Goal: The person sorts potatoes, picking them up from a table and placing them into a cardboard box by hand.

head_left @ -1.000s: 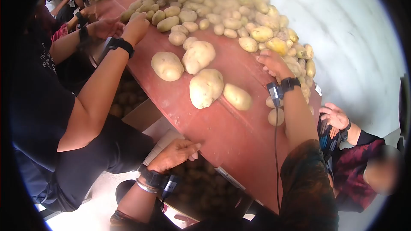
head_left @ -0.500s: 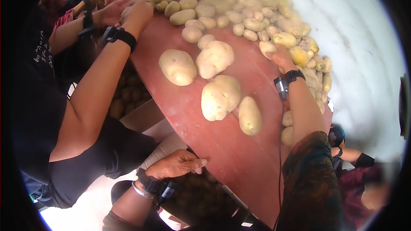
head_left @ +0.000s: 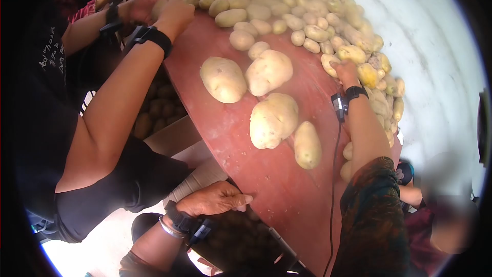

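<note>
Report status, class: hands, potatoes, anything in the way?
Right hand on potato at pile's edge. Left hand at table edge. Larger potatoes between.

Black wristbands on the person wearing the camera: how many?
2: one black wristband just behind the left hand, another black wristband just behind the right hand.

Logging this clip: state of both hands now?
Left hand: nothing visible in it; open or closed unclear.
Right hand: closed on a potato.

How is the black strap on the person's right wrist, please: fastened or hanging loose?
Apparently fastened: the black strap lies snugly across the wrist behind the right hand; its underside is hidden.
</note>
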{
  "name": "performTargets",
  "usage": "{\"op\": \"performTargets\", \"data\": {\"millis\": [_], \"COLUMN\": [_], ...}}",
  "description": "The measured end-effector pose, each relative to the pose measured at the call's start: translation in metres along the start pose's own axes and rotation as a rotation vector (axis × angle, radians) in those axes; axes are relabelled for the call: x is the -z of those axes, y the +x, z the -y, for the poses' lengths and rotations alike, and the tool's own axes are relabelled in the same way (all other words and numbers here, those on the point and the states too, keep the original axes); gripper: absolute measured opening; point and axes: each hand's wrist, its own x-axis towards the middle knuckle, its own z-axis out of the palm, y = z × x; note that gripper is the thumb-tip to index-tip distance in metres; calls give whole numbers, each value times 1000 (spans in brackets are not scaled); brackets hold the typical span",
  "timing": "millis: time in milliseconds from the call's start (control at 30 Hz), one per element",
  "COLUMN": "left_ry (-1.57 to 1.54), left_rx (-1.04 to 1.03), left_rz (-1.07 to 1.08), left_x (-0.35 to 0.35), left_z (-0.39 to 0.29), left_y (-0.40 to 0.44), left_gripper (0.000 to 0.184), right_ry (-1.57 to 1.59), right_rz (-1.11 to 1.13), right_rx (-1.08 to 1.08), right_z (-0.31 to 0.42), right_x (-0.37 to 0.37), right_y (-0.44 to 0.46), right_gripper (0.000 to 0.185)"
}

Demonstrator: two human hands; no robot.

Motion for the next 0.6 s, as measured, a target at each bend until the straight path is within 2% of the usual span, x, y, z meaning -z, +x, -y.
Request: {"op": "performTargets", "data": {"millis": [67,167,267,333,367,433,467,533,600], "left_ry": [62,-2,74,98,123,114,111,104,39], "left_rx": [-15,-45,-89,-59,-31,-47,-62,-130,-249], "left_rz": [-15,32,22,7,-5,7,22,36,12], "left_x": [0,2,4,1,2,3,4,5,1], "left_z": [-2,1,8,-1,-6,-4,-1,4,8], "left_y": [-1,1,4,0,-1,1,3,7,7], "left_gripper": [45,46,47,47,48,48,48,48,45], "right_ry": [74,95,106,369,370,328,317,307,278], "right_rz": [-46,71,-22,14,16,342,346,436,535], "right_rx": [11,-28,7,-207,-206,-245,-259,-99,-46], "right_z": [-8,-13,-8,6,15,28,34,46,51], "right_x": [-5,-7,-16,-7,1,22,30,41,52], "right_y": [7,11,1,-13,-16,-29,-40,-62,-80], "right_gripper": [56,55,58,64,64,63,63,64,65]}}
